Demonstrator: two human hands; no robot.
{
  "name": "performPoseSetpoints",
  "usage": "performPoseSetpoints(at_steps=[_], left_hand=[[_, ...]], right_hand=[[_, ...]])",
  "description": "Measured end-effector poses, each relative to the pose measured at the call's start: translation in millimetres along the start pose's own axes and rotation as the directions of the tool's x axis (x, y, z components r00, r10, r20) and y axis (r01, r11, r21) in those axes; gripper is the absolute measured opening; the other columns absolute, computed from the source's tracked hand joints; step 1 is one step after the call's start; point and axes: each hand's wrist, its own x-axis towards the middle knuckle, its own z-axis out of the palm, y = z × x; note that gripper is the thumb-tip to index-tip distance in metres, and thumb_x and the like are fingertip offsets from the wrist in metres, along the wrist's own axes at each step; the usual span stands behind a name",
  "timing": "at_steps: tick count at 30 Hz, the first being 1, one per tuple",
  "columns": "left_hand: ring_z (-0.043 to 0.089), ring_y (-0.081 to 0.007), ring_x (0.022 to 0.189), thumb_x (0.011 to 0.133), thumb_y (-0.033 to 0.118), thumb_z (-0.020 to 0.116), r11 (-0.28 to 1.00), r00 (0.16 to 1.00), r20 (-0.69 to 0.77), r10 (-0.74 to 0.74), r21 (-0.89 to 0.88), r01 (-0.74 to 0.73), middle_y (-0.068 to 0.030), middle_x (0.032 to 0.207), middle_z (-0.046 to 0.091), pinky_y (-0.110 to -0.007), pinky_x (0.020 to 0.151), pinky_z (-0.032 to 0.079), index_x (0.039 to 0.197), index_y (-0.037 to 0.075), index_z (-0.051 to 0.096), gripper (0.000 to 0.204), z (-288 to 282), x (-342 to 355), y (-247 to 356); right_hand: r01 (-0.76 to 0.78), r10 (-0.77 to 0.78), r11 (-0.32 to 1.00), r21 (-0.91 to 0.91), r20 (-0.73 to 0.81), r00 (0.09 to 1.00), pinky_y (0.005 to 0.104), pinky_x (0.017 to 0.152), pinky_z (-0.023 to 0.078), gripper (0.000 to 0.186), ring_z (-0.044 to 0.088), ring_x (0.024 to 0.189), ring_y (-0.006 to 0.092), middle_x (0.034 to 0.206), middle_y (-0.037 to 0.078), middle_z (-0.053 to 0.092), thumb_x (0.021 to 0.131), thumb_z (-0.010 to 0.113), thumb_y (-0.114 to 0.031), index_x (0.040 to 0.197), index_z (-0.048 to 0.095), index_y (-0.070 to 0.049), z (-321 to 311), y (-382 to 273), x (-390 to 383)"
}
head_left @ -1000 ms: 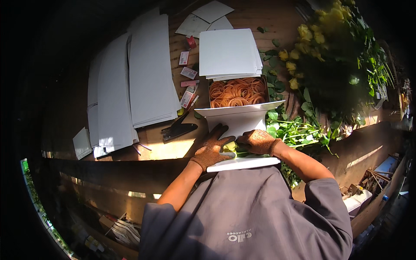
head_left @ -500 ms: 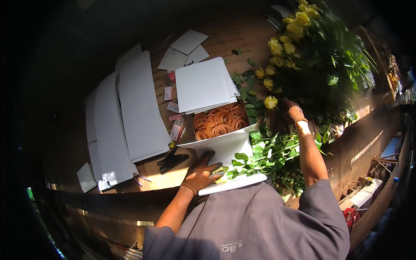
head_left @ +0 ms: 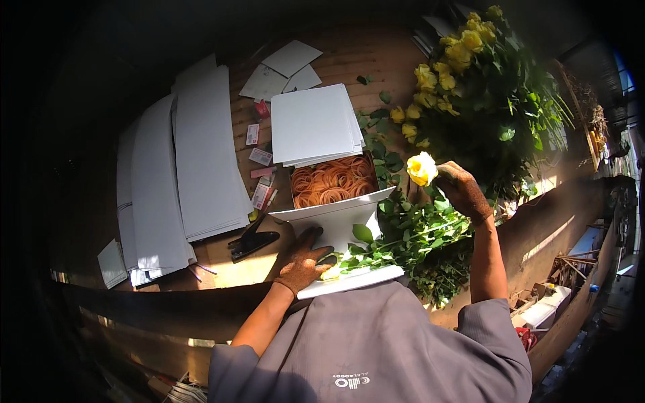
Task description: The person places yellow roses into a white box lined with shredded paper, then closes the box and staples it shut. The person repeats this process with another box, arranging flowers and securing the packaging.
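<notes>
Seven o'clock finds our left hand [head_left: 302,263] spread wide on the white sheet [head_left: 341,230]; between two and three, a yellow rose [head_left: 422,169] sits in our right hand [head_left: 462,191], fingers narrowed. We seem to be gathering roses onto the sheet; next calls for lowering this bloom gently.

Hard, uneven daylight is recorded. The raised yellow rose [head_left: 422,168] is washed almost white on its petals, and a glaring patch is thrown on the table [head_left: 232,272]. The middle of the rose bunch [head_left: 494,111] is sunk in shadow. Straight edges are bowed by the fisheye lens; toward the dark rim, detail is lost.
</notes>
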Motion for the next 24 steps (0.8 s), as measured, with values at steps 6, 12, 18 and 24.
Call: performPoseSetpoints(at_steps=[6, 12, 18, 24], left_hand=[[0.037, -0.037, 0.138, 0.078, 0.029, 0.078, 0.996, 0.997, 0.038, -0.07, -0.049, 0.072, -0.0185, 0.145, 0.044, -0.043, 0.115, 0.035, 0.116, 0.015, 0.071, 0.042, -6, 2, 7], [0.039, -0.0377, 0.137, 0.076, 0.029, 0.08, 0.999, 1.0, 0.006, -0.003, 0.035, 0.002, -0.0188, 0.145, 0.044, -0.042, 0.114, 0.035, 0.114, 0.015, 0.073, 0.041, -2, 3, 3], [0.042, -0.0389, 0.134, 0.073, 0.025, 0.081, 1.0, 0.999, -0.052, 0.011, 0.011, -0.01, -0.0207, 0.143, 0.046, -0.043, 0.113, 0.037, 0.112, 0.014, 0.074, 0.041, 7, 5, -2], [0.043, -0.0371, 0.134, 0.074, 0.025, 0.081, 1.0, 0.999, -0.047, 0.024, 0.003, -0.024, -0.0206, 0.143, 0.047, -0.042, 0.113, 0.038, 0.113, 0.014, 0.073, 0.041, 7, 6, -3]], right_hand=[[-0.037, 0.037, 0.997, 0.075, 0.001, 0.999, 0.0334, 0.084, 0.048, 0.024, 0.06, 0.093, 0.0295, 0.102, 0.015, 0.06, 0.087, 0.06, 0.006, 0.111, 0.059, 0.002, -33, -30, -42], [-0.074, 0.081, 0.992, 0.098, -0.065, 0.995, 0.0338, 0.083, 0.048, 0.024, 0.059, 0.093, 0.0304, 0.102, 0.015, 0.059, 0.087, 0.06, 0.007, 0.111, 0.057, 0.002, -38, -32, -62], [-0.117, 0.108, 0.992, -0.053, -0.158, 0.982, 0.0338, 0.086, 0.048, 0.024, 0.059, 0.095, 0.0318, 0.103, 0.015, 0.058, 0.087, 0.058, 0.006, 0.111, 0.057, 0.0, -55, -14, -85], [-0.016, -0.014, 0.99, -0.142, -0.205, 0.979, 0.036, 0.084, 0.05, 0.028, 0.061, 0.093, 0.0355, 0.102, 0.016, 0.059, 0.081, 0.061, 0.008, 0.108, 0.058, -0.001, -65, -71, -103]])
